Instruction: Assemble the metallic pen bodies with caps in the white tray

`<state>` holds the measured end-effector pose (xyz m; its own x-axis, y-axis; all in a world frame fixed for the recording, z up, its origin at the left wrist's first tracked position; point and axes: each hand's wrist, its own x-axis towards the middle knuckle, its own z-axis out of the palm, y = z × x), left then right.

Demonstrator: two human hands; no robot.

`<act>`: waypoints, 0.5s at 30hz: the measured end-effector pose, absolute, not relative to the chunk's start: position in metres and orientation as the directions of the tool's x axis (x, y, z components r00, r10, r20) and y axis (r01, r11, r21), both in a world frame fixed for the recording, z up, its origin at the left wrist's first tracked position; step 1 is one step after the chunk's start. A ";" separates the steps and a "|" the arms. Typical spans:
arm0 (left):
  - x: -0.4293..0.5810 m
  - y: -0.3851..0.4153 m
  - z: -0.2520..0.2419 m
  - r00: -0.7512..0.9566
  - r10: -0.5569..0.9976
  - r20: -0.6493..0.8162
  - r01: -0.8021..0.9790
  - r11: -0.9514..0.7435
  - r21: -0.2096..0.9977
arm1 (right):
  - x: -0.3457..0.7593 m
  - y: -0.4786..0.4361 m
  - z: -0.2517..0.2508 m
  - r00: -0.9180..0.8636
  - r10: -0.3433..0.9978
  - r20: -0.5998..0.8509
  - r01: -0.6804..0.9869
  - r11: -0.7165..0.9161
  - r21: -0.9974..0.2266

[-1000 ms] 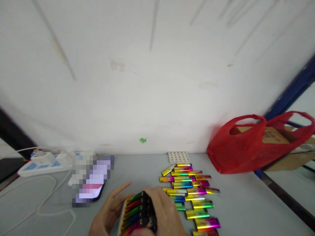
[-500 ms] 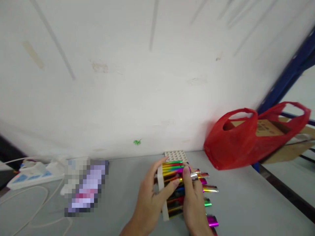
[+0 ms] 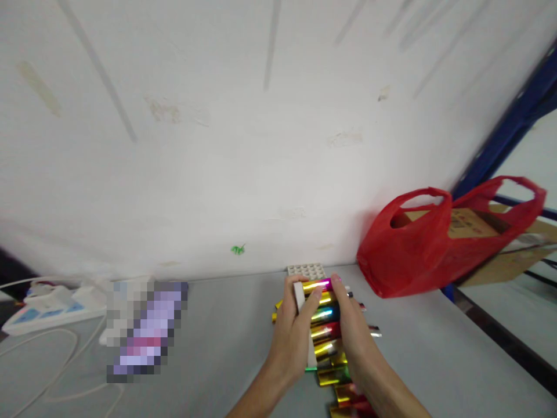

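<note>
A row of shiny lighters (image 3: 325,315), gold fading into pink, blue and red, lies between my two hands. Their one end sits against a narrow white tray (image 3: 311,351). My left hand (image 3: 289,334) is closed around the tray side, its thumb lying over the lighters. From the right, my right hand (image 3: 354,325) presses on the other ends, fingers partly hidden behind them. Under and around the hands more loose lighters (image 3: 343,395) lie on the grey table (image 3: 226,331). Just behind stands a white tray with rows of holes (image 3: 307,270).
A red plastic bag (image 3: 404,249) with a cardboard box (image 3: 472,223) stands at the right against the wall. To the left lie a blurred-out purple phone-like object (image 3: 152,331), a white power strip (image 3: 56,310) and loose white cables (image 3: 76,354). A blue metal post (image 3: 500,128) rises at the right.
My hands have turned the tray of lighters so their long sides face me more squarely. My right hand has shifted up and outward to the lighters' right ends. The view has moved slightly.
</note>
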<state>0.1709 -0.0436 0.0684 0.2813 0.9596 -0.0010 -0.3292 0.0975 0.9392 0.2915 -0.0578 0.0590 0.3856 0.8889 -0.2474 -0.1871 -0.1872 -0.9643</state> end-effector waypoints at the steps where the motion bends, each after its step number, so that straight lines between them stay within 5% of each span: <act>1: 0.173 -0.042 0.069 0.280 0.960 -0.008 -0.326 0.103 0.940 | 0.292 -0.057 0.060 0.365 0.878 -0.309 -0.251 -0.227 -0.941; 5: 0.179 -0.036 0.070 0.276 0.960 -0.043 -0.320 0.134 0.938 | 0.294 -0.055 0.071 0.273 0.841 -0.468 -0.450 -0.318 -0.834; 15: 0.175 -0.021 0.066 0.306 0.930 -0.205 -0.265 0.290 0.920 | 0.295 -0.048 0.057 0.327 0.834 -0.445 -0.539 -0.222 -0.812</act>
